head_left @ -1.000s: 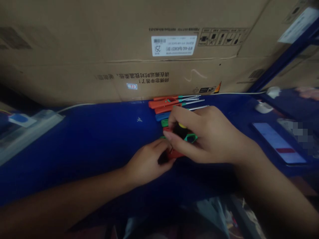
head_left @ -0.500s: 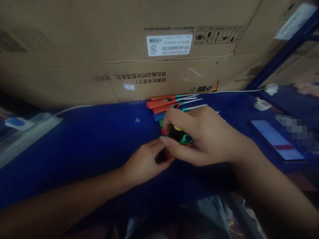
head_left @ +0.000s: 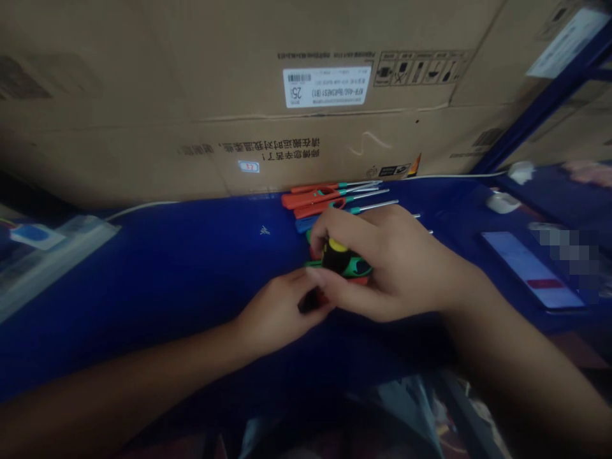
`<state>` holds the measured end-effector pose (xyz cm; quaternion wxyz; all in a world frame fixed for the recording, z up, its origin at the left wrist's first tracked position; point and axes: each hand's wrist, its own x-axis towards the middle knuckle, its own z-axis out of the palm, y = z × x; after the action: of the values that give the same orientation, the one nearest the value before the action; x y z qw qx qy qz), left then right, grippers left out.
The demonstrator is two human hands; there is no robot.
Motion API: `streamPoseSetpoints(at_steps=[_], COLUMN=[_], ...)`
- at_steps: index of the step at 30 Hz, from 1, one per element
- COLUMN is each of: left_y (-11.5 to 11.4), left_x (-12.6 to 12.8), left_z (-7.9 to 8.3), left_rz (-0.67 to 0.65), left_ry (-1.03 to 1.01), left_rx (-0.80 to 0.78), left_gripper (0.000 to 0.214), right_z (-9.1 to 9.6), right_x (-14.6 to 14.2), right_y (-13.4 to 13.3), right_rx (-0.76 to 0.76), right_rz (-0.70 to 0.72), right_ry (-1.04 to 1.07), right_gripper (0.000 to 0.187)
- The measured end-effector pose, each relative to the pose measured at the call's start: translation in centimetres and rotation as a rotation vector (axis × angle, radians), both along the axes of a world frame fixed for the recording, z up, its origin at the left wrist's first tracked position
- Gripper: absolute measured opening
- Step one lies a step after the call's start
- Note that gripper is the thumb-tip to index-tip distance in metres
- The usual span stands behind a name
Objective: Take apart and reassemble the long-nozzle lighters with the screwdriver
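My right hand (head_left: 387,261) is curled over a bunch of long-nosed lighters on the blue table (head_left: 182,268), its fingers pinching a black, green and yellow lighter handle (head_left: 342,258). My left hand (head_left: 280,309) meets it from the left, fingers closed on the dark and red end of a lighter (head_left: 313,299). Behind my hands lies a row of several red, blue and green lighters (head_left: 325,197) with thin metal nozzles pointing right. Much of the bunch is hidden under my right hand.
A big cardboard box (head_left: 268,95) stands along the back of the table. A white cable (head_left: 143,207) runs at its foot. A lit phone (head_left: 533,268) lies at the right, a clear plastic packet (head_left: 48,245) at the left. A blue rack post (head_left: 545,105) rises at the right.
My right hand has shifted slightly left over the bunch, and the black and green handle has turned a little in its fingers. My left hand has stayed put.
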<state>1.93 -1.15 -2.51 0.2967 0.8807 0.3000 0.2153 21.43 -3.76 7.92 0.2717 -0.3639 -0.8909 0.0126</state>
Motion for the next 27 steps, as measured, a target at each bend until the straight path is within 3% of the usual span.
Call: streamPoseSetpoints(at_steps=[10, 13, 16, 27], left_y=[-0.02, 0.01, 0.02, 0.07], left_x=[-0.02, 0.03, 0.07, -0.05], left_z=[0.17, 0.2, 0.22, -0.07], left_rz=[0.013, 0.017, 0.013, 0.02], left_ry=[0.003, 0.004, -0.004, 0.004], left_rx=[-0.024, -0.027, -0.04, 0.028], left_gripper=[0.011, 0.011, 0.012, 0.012], right_z=[0.06, 0.08, 0.04, -0.35], right_x=[-0.07, -0.04, -0.06, 0.11], right_y=[-0.07, -0.1, -0.12, 0.28], right_rx=[-0.003, -0.021, 0.026, 0.031], right_rz=[-0.004, 0.03, 0.002, -0.029], right_ry=[0.006, 0.003, -0.011, -0.011], right_gripper=[0.014, 0.021, 0.014, 0.019])
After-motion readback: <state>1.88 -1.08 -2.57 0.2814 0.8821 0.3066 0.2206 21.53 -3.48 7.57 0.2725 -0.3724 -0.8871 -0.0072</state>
